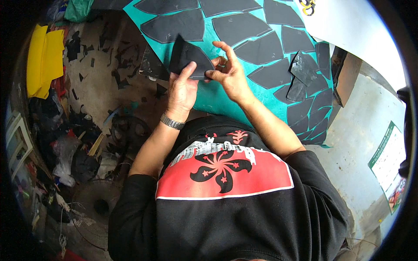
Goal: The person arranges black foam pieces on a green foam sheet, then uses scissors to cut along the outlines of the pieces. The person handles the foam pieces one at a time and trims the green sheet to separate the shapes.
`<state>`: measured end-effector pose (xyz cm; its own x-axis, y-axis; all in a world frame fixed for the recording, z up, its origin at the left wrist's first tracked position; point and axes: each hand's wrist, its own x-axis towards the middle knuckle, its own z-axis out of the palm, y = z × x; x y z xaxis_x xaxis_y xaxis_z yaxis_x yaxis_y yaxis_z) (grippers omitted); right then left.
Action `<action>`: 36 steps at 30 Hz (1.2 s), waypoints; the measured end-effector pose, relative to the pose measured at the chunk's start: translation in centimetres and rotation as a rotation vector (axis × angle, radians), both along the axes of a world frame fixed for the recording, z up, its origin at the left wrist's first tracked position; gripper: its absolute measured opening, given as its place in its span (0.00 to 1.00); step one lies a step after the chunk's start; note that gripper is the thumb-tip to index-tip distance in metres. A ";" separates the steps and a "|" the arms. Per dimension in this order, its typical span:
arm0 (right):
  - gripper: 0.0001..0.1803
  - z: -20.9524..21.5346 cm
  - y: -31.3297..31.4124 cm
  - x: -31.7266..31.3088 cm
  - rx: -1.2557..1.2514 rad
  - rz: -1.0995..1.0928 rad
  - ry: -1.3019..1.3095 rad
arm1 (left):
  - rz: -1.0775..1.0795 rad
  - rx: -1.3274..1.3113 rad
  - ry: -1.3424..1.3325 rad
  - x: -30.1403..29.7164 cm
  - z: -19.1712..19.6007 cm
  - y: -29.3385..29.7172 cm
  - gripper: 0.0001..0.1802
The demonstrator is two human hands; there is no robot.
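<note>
Between my hands, above the near left edge of the green sheet (204, 102), is a dark piece of flat material (191, 58) with a pointed top corner. My left hand (183, 89) grips its lower edge, thumb on top. The thumb of my right hand (230, 74) presses the piece's right corner, while its index finger is raised and bent. Several black curved panels (241, 28) with pale outlines and small marks cover the sheet. Two loose dark pieces (303, 68) lie on top of panels toward the right.
Yellow scissors handles (308, 6) show on a white surface at the top right. Dark scraps (124, 82) litter the floor to the left. A yellow folded sheet (43, 61), plastic bags (67, 158) and a round fan (100, 206) stand along the left side. A light wall (357, 135) is at right.
</note>
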<state>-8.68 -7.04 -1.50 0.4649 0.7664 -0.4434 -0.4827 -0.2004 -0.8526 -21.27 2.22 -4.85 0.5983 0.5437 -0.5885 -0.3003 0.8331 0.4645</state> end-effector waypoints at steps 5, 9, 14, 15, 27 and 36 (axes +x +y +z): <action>0.45 -0.9 0.2 3.4 -0.165 0.032 -0.228 | 0.077 0.298 0.309 -2.0 -1.1 2.5 0.13; 0.42 -2.0 0.8 4.6 -0.269 0.015 -0.465 | -0.188 0.696 0.592 -3.2 -1.7 4.8 0.09; 0.40 -3.3 1.3 4.4 -0.287 0.013 -0.556 | -0.292 0.792 0.700 -3.6 -1.7 5.3 0.10; 0.40 -3.4 1.3 4.3 -0.282 0.014 -0.571 | -0.306 0.820 0.727 -3.6 -1.7 5.3 0.10; 0.39 -3.1 0.2 3.9 -0.274 0.016 -0.651 | -0.358 0.847 0.678 -3.1 -1.8 5.1 0.11; 0.38 -3.2 -0.4 3.6 -0.284 0.050 -0.733 | -0.344 0.833 0.690 -2.9 -1.6 5.5 0.11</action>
